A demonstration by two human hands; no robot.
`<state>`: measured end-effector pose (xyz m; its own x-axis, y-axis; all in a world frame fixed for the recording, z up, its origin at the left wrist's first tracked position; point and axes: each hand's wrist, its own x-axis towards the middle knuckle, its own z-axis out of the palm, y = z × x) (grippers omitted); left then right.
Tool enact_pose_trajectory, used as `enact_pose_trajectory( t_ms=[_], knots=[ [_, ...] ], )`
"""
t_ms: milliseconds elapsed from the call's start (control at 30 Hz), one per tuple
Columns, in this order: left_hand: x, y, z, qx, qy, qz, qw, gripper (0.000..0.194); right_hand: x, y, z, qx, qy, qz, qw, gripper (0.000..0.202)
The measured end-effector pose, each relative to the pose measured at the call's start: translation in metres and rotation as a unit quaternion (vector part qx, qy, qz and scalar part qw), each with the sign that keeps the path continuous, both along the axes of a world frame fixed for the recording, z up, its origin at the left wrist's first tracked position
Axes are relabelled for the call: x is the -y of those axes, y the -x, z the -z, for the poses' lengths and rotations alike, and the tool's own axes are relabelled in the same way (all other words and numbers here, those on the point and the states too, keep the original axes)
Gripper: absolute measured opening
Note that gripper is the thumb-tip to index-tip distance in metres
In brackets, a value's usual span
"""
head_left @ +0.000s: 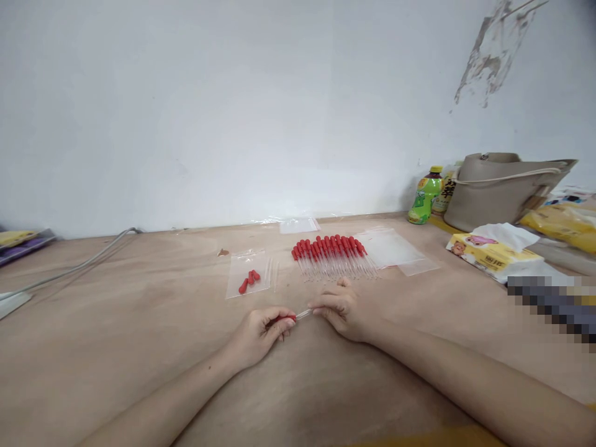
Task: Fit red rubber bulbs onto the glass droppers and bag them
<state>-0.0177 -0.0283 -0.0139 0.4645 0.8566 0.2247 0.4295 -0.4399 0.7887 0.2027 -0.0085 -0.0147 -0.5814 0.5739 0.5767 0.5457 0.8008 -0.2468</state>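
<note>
Between thumb and fingers, my left hand point(266, 335) holds a red rubber bulb point(292, 318). A thin clear glass tube point(304, 314) runs from the bulb to my right hand point(342, 310), whose fingers pinch its other end. The bulb and tube meet at my left fingertips. Beyond my hands lies a row of droppers point(330, 254) with red bulbs and clear tubes. To its left, several loose red bulbs point(250, 279) rest on a clear plastic bag point(234, 267), with a few bare glass tubes point(274, 276) beside them.
Clear bags point(395, 248) lie right of the droppers, and another point(298, 226) near the wall. At the right are a green bottle point(423, 197), a grey bag point(488, 192) and a tissue pack point(493, 253). A grey cable point(88, 266) crosses the left side.
</note>
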Motion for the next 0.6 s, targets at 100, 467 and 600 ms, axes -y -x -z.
enact_pose_trajectory(
  t_ms=[100,467,600],
  knots=[
    [0.0014,-0.0016,-0.0016,-0.022,-0.003,-0.011,1.0,0.022,0.004,0.0004,0.0004,0.022,-0.044,0.024,0.998,0.02],
    [-0.0047,0.0036,0.0059,-0.027,-0.057,-0.073,0.995,0.023,0.0072,0.0031,0.0049,-0.016,-0.02,0.01,1.0,0.017],
    [-0.0047,0.0035,0.0048,-0.026,-0.07,-0.068,0.995,0.021,0.0077,0.0025,0.0076,-0.018,0.011,0.006,1.0,0.015]
  ],
)
